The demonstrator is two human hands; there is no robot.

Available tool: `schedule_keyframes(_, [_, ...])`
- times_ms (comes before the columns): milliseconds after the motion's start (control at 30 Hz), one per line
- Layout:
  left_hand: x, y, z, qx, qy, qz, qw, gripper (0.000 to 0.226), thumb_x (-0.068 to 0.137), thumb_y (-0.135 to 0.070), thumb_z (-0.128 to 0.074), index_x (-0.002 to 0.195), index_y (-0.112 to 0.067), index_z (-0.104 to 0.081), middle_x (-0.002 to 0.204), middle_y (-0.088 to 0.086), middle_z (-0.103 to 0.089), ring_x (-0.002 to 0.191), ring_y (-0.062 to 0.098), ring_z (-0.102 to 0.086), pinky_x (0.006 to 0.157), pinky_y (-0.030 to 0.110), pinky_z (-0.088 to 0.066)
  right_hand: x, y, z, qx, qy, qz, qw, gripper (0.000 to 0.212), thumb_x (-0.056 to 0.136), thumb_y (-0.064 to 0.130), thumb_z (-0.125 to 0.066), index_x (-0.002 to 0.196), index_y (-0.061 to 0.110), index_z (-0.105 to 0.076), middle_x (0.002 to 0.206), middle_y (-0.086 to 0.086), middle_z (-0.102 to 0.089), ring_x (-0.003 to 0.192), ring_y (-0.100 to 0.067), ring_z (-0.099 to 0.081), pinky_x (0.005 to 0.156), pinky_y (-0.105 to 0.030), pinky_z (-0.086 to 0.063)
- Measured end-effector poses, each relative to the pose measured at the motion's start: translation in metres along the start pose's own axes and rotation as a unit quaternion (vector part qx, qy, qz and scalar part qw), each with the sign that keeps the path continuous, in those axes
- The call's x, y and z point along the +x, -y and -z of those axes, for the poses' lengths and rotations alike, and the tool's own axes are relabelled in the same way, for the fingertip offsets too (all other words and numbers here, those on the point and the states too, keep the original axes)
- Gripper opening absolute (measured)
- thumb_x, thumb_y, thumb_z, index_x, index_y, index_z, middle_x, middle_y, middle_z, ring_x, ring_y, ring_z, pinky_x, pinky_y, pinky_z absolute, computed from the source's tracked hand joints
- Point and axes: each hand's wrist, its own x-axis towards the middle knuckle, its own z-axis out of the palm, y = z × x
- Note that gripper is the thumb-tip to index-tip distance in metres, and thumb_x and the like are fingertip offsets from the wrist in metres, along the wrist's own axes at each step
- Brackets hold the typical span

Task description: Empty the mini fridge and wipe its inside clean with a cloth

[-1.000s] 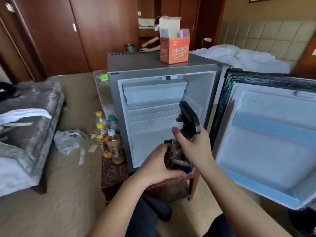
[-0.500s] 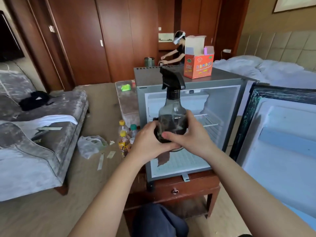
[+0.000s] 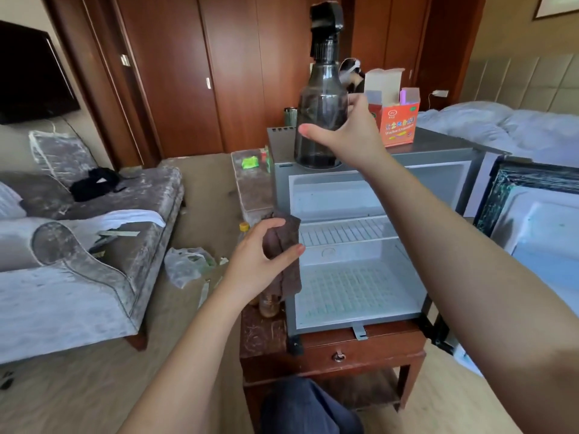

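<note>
The sprayer [image 3: 322, 120], held by both hands before the fridge [image 3: 438, 148] opening half a second ago, is now up at the front left corner of the fridge top. Only the right hand [image 3: 347, 136] is on it, thumb and fingers curled round its body. I cannot tell whether its base rests on the top.

The left hand [image 3: 260, 264] has dropped to the fridge's left front edge and pinches a brown cloth [image 3: 283, 239] between thumb and fingers, so that it hangs down. Just behind that hand, left of the fridge, stand drinks [image 3: 269, 305]. The fridge sits on a wooden table [image 3: 360, 349]. Its door [image 3: 539, 233] is swung open to the right, and inside only a wire shelf [image 3: 344, 230] shows. On the fridge top, behind the right hand, stands an orange box [image 3: 396, 120].
</note>
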Motion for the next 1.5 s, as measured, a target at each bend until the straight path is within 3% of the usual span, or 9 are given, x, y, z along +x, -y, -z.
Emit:
schedule_keyframes(133, [0.002,0.002,0.003,0.006,-0.003,0.004,1.0,0.054,0.081,-0.044,-0.069,0.129,-0.027,-0.053,0.13,-0.016,-0.051,0.12,0.005,-0.045,0.096,0.024,-0.038,0.013,-0.018,-0.016,-0.002,-0.002,-0.003,1.0,0.079,0.072,0.044,-0.08,0.129,0.013,-0.036,0.126,0.0,-0.056,0.112,-0.013,-0.055,0.081,-0.012,-0.045])
schedule_keyframes(400, [0.002,0.006,-0.005,0.029,0.001,-0.001,1.0,0.042,0.088,-0.038,-0.063,0.128,-0.027,-0.054,0.125,-0.017,-0.052,0.114,-0.001,-0.044,0.086,0.016,-0.032,0.039,-0.029,-0.028,-0.196,-0.031,-0.036,0.979,0.099,0.073,0.07,-0.063,0.149,0.017,-0.026,0.143,-0.009,-0.046,0.133,-0.03,-0.038,0.105,-0.049,-0.039])
schedule_keyframes(533, [0.001,0.007,-0.016,-0.013,0.011,-0.023,1.0,0.02,0.096,-0.022,-0.055,0.113,-0.028,-0.062,0.113,-0.019,-0.061,0.108,-0.003,-0.052,0.083,0.006,-0.038,-0.035,-0.04,-0.016,-0.143,-0.107,0.108,0.978,0.062,0.089,0.042,-0.061,0.14,0.012,-0.042,0.137,-0.004,-0.051,0.128,-0.021,-0.041,0.107,-0.031,-0.033])
schedule_keyframes(600, [0.0,0.0,-0.029,-0.042,0.031,-0.044,0.998,0.022,0.095,-0.011,-0.054,0.101,-0.031,-0.064,0.106,-0.02,-0.064,0.102,-0.005,-0.056,0.085,0.007,-0.039,-0.102,-0.066,-0.008,-0.085,-0.061,0.13,0.986,0.041,0.093,0.032,-0.058,0.129,0.012,-0.053,0.129,0.0,-0.056,0.121,-0.014,-0.047,0.103,-0.028,-0.037])
schedule_keyframes(767, [-0.006,-0.041,-0.105,-0.099,0.182,-0.079,0.975,0.022,0.091,-0.006,-0.057,0.09,-0.025,-0.048,0.085,-0.003,-0.069,0.086,0.006,-0.064,0.078,0.021,-0.045,-0.222,-0.123,0.043,-0.035,0.051,-0.041,0.997,0.035,0.093,0.032,-0.056,0.127,0.029,-0.048,0.117,0.014,-0.062,0.108,0.001,-0.058,0.09,-0.024,-0.048])
schedule_keyframes(933, [-0.023,-0.093,-0.207,-0.122,0.27,-0.157,0.942,0.042,0.088,-0.007,-0.064,0.112,-0.034,-0.044,0.092,-0.01,-0.068,0.089,-0.003,-0.062,0.083,0.012,-0.045,-0.286,-0.14,0.141,-0.069,-0.108,-0.17,0.977,0.027,0.086,0.02,-0.07,0.105,0.029,-0.052,0.087,0.007,-0.071,0.08,-0.005,-0.067,0.071,-0.025,-0.053])
schedule_keyframes(1100, [-0.025,-0.149,-0.27,-0.112,0.184,-0.316,0.924,0.023,0.091,-0.02,-0.059,0.113,-0.014,-0.062,0.11,-0.008,-0.061,0.105,-0.001,-0.051,0.095,0.006,-0.032,-0.325,-0.134,0.233,-0.147,-0.278,-0.232,0.92,0.014,0.082,0.024,-0.073,0.086,0.025,-0.06,0.077,0.009,-0.068,0.075,-0.002,-0.063,0.066,-0.019,-0.047])
schedule_keyframes(1267, [-0.007,-0.18,-0.31,-0.018,0.12,-0.429,0.895,0.041,0.094,-0.033,-0.041,0.114,-0.006,-0.064,0.117,0.007,-0.064,0.113,0.025,-0.059,0.106,0.043,-0.038,-0.34,-0.13,0.301,-0.244,-0.513,-0.196,0.8,0.019,0.083,0.014,-0.07,0.083,0.016,-0.051,0.074,0.015,-0.057,0.068,0.004,-0.053,0.065,-0.004,-0.037])
schedule_keyframes(1500, [0.028,-0.157,-0.319,0.094,0.025,-0.405,0.909,0.042,0.095,-0.03,-0.039,0.093,-0.002,-0.071,0.094,0.014,-0.071,0.096,0.031,-0.065,0.105,0.042,-0.031,-0.315,-0.167,0.319,-0.282,-0.54,-0.159,0.777,0.017,0.082,0.011,-0.067,0.097,0.012,-0.057,0.096,0.005,-0.058,0.09,-0.023,-0.058,0.083,-0.028,-0.042])
